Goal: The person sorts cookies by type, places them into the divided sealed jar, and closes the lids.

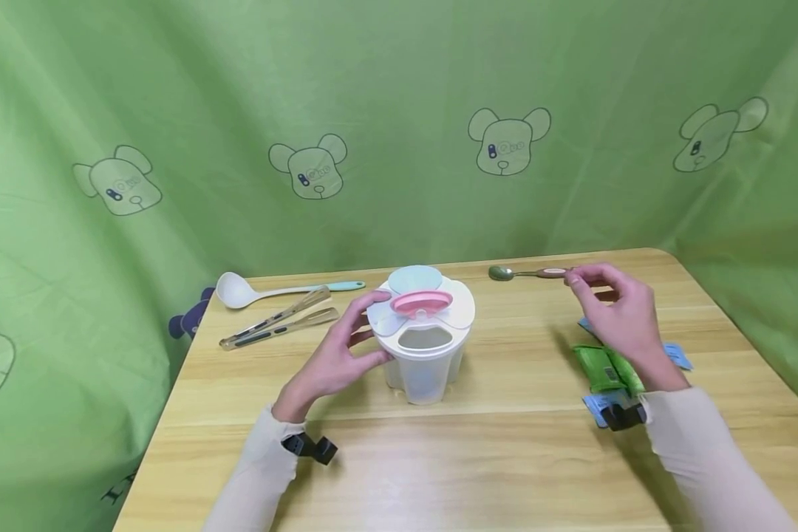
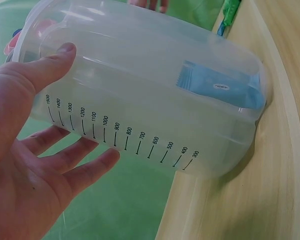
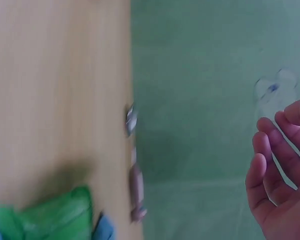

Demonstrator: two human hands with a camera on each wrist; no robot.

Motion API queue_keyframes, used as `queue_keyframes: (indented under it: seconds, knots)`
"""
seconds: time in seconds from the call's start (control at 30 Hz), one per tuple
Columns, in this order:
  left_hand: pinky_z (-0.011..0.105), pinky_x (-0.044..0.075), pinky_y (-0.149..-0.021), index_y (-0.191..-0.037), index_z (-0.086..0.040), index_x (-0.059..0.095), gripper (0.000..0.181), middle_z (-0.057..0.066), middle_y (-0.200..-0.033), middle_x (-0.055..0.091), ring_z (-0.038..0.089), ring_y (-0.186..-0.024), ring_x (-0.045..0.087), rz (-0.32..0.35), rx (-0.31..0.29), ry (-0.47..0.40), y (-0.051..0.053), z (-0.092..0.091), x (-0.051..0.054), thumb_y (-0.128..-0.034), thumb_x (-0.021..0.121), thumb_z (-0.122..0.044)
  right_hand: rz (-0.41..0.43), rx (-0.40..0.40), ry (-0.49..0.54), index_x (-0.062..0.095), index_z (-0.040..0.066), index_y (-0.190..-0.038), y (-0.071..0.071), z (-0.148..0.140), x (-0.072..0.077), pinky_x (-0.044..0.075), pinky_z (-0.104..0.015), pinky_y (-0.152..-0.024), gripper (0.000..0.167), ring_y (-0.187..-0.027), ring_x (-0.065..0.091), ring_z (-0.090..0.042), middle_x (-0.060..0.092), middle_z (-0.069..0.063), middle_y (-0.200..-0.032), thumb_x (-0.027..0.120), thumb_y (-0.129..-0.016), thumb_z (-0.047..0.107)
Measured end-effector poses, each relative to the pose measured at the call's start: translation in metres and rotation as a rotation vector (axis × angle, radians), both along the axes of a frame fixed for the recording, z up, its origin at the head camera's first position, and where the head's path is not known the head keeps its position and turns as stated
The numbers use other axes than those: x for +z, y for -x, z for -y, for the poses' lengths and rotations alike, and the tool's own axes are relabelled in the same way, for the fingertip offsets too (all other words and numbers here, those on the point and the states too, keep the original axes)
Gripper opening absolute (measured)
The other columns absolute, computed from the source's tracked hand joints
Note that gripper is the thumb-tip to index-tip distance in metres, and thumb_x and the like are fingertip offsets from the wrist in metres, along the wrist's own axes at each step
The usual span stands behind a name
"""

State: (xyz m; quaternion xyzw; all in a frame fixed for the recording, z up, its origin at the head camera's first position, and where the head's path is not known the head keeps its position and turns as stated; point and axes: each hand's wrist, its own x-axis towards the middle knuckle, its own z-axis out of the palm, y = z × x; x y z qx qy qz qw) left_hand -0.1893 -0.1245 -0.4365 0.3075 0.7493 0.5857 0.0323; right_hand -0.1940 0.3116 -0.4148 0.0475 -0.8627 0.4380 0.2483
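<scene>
A translucent container (image 1: pixel 425 380) with a white lid, a raised pink flap (image 1: pixel 422 301) and a light blue flap (image 1: pixel 415 278) stands upright on the table. My left hand (image 1: pixel 335 363) holds its side near the top, thumb and fingers spread around it. In the left wrist view the container (image 2: pixel 155 95) shows printed measuring marks and a light blue packet (image 2: pixel 217 86) inside near the bottom. My right hand (image 1: pixel 621 314) is raised over the table's right side. Its fingers are bent, thumb close to the fingertips; in the right wrist view the hand (image 3: pixel 290 185) holds nothing visible.
A spoon (image 1: pixel 552 273) lies near the back edge, just left of my right fingertips in the head view. Green packets (image 1: pixel 597 368) and blue packets (image 1: pixel 677 355) lie under my right forearm. A ladle (image 1: pixel 238 291) and tongs (image 1: pixel 273 325) lie at the back left.
</scene>
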Motion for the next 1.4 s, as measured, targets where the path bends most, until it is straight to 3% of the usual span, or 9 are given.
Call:
queue_keyframes:
  seconds: [0.13, 0.37, 0.53, 0.67, 0.73, 0.8, 0.9, 1.0, 1.4]
  knots:
    - [0.049, 0.054, -0.123, -0.165, -0.021, 0.04, 0.091, 0.011, -0.172, 0.042, 0.039, -0.148, 0.056, 0.013, -0.005, -0.001, 0.0, 0.0, -0.001, -0.0891, 0.083, 0.006, 0.108, -0.032, -0.059, 0.079, 0.004, -0.118, 0.007, -0.019, -0.013, 0.052, 0.002, -0.077, 0.027, -0.094, 0.061, 0.016, 0.07, 0.033, -0.099, 0.069, -0.108, 0.027]
    - [0.051, 0.054, -0.123, -0.165, -0.023, 0.04, 0.092, 0.011, -0.172, 0.041, 0.04, -0.148, 0.056, 0.015, -0.005, -0.005, 0.0, 0.0, -0.001, -0.089, 0.083, 0.005, 0.279, 0.019, -0.219, 0.075, 0.006, -0.128, 0.013, -0.042, -0.026, 0.047, -0.002, -0.074, 0.033, -0.096, 0.056, 0.009, 0.078, -0.021, -0.122, 0.064, -0.111, 0.032]
    - [0.051, 0.054, -0.123, -0.165, -0.022, 0.039, 0.092, 0.012, -0.173, 0.04, 0.041, -0.148, 0.055, 0.014, -0.007, 0.002, -0.002, 0.001, -0.001, -0.0892, 0.083, 0.005, 0.306, 0.071, -0.302, 0.074, 0.003, -0.128, 0.022, -0.052, -0.032, 0.05, -0.012, -0.076, 0.027, -0.104, 0.073, -0.029, 0.077, -0.027, -0.123, 0.066, -0.108, 0.02]
    - [0.051, 0.055, -0.123, -0.165, -0.022, 0.039, 0.092, 0.012, -0.172, 0.04, 0.042, -0.148, 0.056, 0.006, -0.003, 0.001, -0.001, 0.001, 0.001, -0.089, 0.083, 0.005, 0.383, 0.101, -0.359, 0.068, -0.003, -0.134, 0.029, -0.059, -0.033, 0.062, -0.047, -0.092, 0.033, -0.118, 0.068, -0.053, 0.072, -0.034, -0.129, 0.065, -0.108, 0.017]
    - [0.05, 0.055, -0.123, -0.165, -0.021, 0.039, 0.092, 0.012, -0.173, 0.039, 0.042, -0.148, 0.055, 0.008, -0.008, 0.001, 0.0, 0.001, 0.001, -0.0891, 0.083, 0.006, 0.458, 0.113, -0.385, 0.064, -0.008, -0.138, 0.031, -0.063, -0.032, 0.058, -0.066, -0.099, 0.04, -0.123, 0.064, -0.057, 0.067, -0.039, -0.134, 0.063, -0.109, 0.019]
    - [0.05, 0.054, -0.123, -0.165, -0.021, 0.039, 0.092, 0.011, -0.174, 0.038, 0.042, -0.149, 0.054, 0.009, -0.016, 0.003, 0.0, 0.001, 0.001, -0.0894, 0.083, 0.006, 0.545, 0.125, -0.418, 0.058, -0.012, -0.143, 0.031, -0.068, -0.031, 0.053, -0.074, -0.104, 0.047, -0.126, 0.06, -0.06, 0.061, -0.043, -0.14, 0.063, -0.109, 0.02]
    - [0.049, 0.055, -0.123, -0.165, -0.021, 0.038, 0.092, 0.011, -0.174, 0.038, 0.042, -0.149, 0.054, 0.008, -0.02, 0.006, 0.001, 0.001, 0.001, -0.0895, 0.083, 0.005, 0.639, 0.14, -0.496, 0.052, -0.016, -0.147, 0.031, -0.075, -0.032, 0.053, -0.076, -0.104, 0.056, -0.128, 0.057, -0.063, 0.055, -0.046, -0.143, 0.063, -0.108, 0.023]
    - [0.05, 0.055, -0.123, -0.165, -0.022, 0.038, 0.092, 0.011, -0.174, 0.038, 0.042, -0.149, 0.055, 0.005, -0.017, 0.006, 0.001, 0.001, 0.001, -0.0893, 0.083, 0.005, 0.67, 0.138, -0.569, 0.049, -0.018, -0.148, 0.031, -0.079, -0.037, 0.053, -0.077, -0.102, 0.061, -0.126, 0.057, -0.065, 0.056, -0.046, -0.142, 0.065, -0.106, 0.023]
    - [0.052, 0.054, -0.123, -0.166, -0.022, 0.038, 0.093, 0.011, -0.174, 0.038, 0.042, -0.15, 0.054, 0.006, -0.01, 0.008, -0.001, 0.0, 0.001, -0.0888, 0.084, 0.005, 0.67, 0.106, -0.613, 0.051, -0.016, -0.148, 0.032, -0.081, -0.044, 0.053, -0.079, -0.101, 0.062, -0.125, 0.058, -0.065, 0.059, -0.045, -0.14, 0.072, -0.101, 0.018]
